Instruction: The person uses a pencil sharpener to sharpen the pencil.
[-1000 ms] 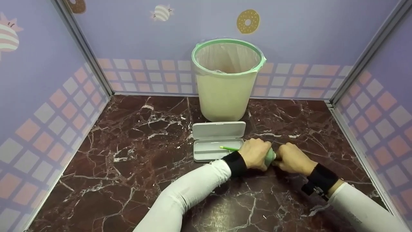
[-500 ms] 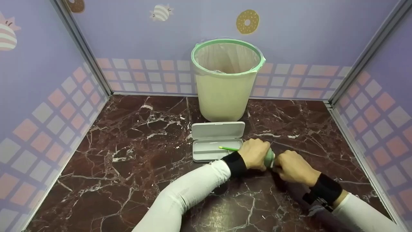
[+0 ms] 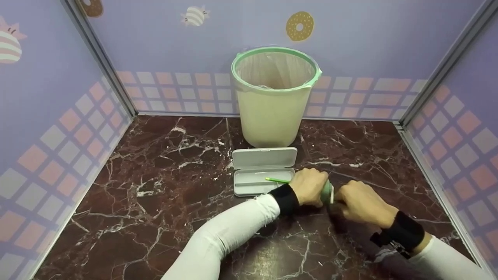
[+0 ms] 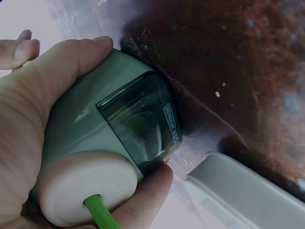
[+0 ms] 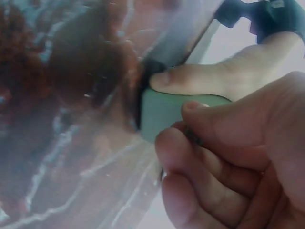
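My left hand (image 3: 309,186) wraps round a green pencil sharpener (image 4: 86,114) with a dark see-through shavings window (image 4: 143,121). A green pencil (image 4: 99,210) sticks out of the hole in its pale round front, and in the head view the pencil's other end points left over the case. On the sharpener's far side, my right hand (image 3: 362,204) is curled, with thumb and fingers pinching a small dark crank handle (image 5: 193,137), mostly hidden by the fingers. The sharpener is close over the table, lying sideways between both hands.
An opened pale grey pencil case (image 3: 264,157) lies just left of the left hand, lid raised at the back. Behind it stands a cream bin (image 3: 270,116) with a green rim and clear liner. Patterned walls (image 3: 171,39) enclose the marbled table (image 3: 175,217) at the back and sides.
My right hand has shifted a little rightward and toward me at the crank side, and its wrist has turned slightly. The left hand, sharpener and pencil stay nearly still.
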Available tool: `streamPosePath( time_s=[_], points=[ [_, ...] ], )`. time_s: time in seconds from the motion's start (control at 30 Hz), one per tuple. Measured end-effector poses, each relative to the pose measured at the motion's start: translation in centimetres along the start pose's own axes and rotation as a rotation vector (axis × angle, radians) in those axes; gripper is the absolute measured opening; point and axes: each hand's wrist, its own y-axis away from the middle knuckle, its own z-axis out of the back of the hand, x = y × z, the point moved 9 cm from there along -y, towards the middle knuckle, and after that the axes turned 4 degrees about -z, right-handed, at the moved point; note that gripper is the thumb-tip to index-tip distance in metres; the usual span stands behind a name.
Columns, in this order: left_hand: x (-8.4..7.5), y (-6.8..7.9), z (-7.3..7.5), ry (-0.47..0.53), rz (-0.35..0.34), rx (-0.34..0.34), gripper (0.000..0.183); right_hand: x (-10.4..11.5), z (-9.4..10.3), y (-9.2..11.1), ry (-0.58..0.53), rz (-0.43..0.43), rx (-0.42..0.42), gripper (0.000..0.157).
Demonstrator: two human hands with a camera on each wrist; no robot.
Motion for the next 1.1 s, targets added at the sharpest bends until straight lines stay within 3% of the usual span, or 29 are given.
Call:
streamPosePath(
  time_s=[0.37, 0.7, 0.9, 1.1],
  points=[
    [0.2, 0.0, 0.1, 0.036, -0.026, 0.005, 0.059, -0.1, 3.7, -1.8, 0.058, -0.013, -0.023, 0.042],
    [0.0, 0.1, 0.1, 0.025, -0.053, 0.017, 0.06, -2.5, 4.2, -2.9, -0.084, -0.047, -0.085, 0.018],
    [-0.1, 0.0, 0.1, 0.009, -0.06, 0.011, 0.061, -4.5, 3.1, -4.2, -0.09, -0.089, -0.101, 0.023],
    [-0.2, 0.2, 0.0, 0.01, -0.074, 0.002, 0.058, -6.0, -0.5, -4.8, -0.184, -0.086, -0.031, 0.024]
  ],
)
